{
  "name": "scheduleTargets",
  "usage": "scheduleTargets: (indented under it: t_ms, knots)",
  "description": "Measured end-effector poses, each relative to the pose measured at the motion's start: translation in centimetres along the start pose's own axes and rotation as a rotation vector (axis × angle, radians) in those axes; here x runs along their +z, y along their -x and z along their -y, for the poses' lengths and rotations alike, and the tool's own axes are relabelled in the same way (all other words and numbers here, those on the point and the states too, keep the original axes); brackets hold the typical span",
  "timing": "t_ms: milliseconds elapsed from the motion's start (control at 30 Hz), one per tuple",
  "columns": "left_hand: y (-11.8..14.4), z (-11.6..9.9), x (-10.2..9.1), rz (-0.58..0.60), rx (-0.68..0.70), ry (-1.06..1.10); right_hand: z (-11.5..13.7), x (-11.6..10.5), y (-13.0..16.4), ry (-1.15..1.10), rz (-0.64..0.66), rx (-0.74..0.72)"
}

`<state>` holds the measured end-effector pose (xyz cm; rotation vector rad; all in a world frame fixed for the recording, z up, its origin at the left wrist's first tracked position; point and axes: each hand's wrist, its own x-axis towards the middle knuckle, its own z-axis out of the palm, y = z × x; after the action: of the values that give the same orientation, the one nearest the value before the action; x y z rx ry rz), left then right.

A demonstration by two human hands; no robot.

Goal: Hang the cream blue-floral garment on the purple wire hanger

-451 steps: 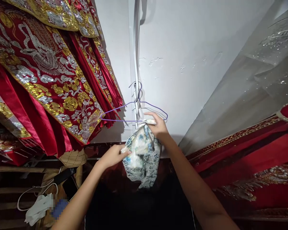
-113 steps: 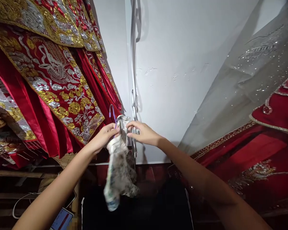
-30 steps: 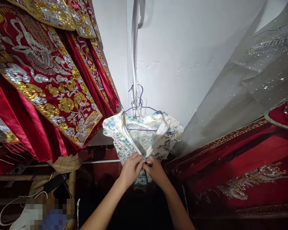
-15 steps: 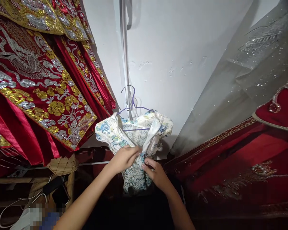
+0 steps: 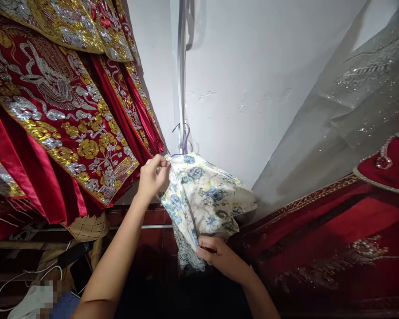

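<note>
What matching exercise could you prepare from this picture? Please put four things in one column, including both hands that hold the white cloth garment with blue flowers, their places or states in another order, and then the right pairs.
Things
1. Thin purple hanger with a curved hook
2. Person's bare left hand
3. Person's bare right hand
4. Red satin cloth with gold and silver sequins

Places or states
A. Hangs at the picture's left side
B. Holds the white cloth garment with blue flowers lower down
C. Mostly hidden by the garment
D. Pinches the garment's upper edge

Right pairs: 1-C, 2-D, 3-B, 4-A
</note>
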<state>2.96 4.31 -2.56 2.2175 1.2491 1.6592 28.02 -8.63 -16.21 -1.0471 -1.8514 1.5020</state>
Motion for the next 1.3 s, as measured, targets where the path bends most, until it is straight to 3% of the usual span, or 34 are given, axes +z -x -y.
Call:
scheduleTargets:
  t_ms: [100,233,433,533,600,800,1000,1167,1300]
  knots:
    - [0.2,-0.1,-0.5,-0.003,0.008,0.022,-1.0,-0.6,0.6,-0.022,0.023,0.030]
    - [1.6,-1.8,0.1,0.036,0.020,0.112,-0.4,-1.3,0.6,0.101,-0.155,0.018]
    - [4.8,-3.9,2.5,0.061,-0.194,0.450,7.9,-2.6,-3.5,0.119,-0.440,-0.273]
    - [5.5,-4.1,2.8,0.014,-0.262,0.548,11.6,-2.9,-6.4,0.178,-0.460,-0.373]
    - [5.6,-4.0,2.7,-0.031,-0.289,0.581,12.8,-2.8,-7.9,0.206,-0.455,-0.401]
    - [6.1,-3.3,3.2,-0.073,-0.353,0.717,12.2,-1.8,-9.6,0.269,-0.583,-0.492]
    - [7.3,-2.3,6.1,-0.174,-0.457,0.754,12.9,-1.1,-10.9,0.272,-0.679,-0.530]
    - [10.1,-0.3,8.5,-0.063,-0.553,0.707,15.4,-2.1,-11.1,-0.007,-0.851,-0.594]
    - [14.3,1.4,8.8,0.020,-0.581,0.649,15.2,-4.3,-7.9,-0.303,-0.955,-0.685]
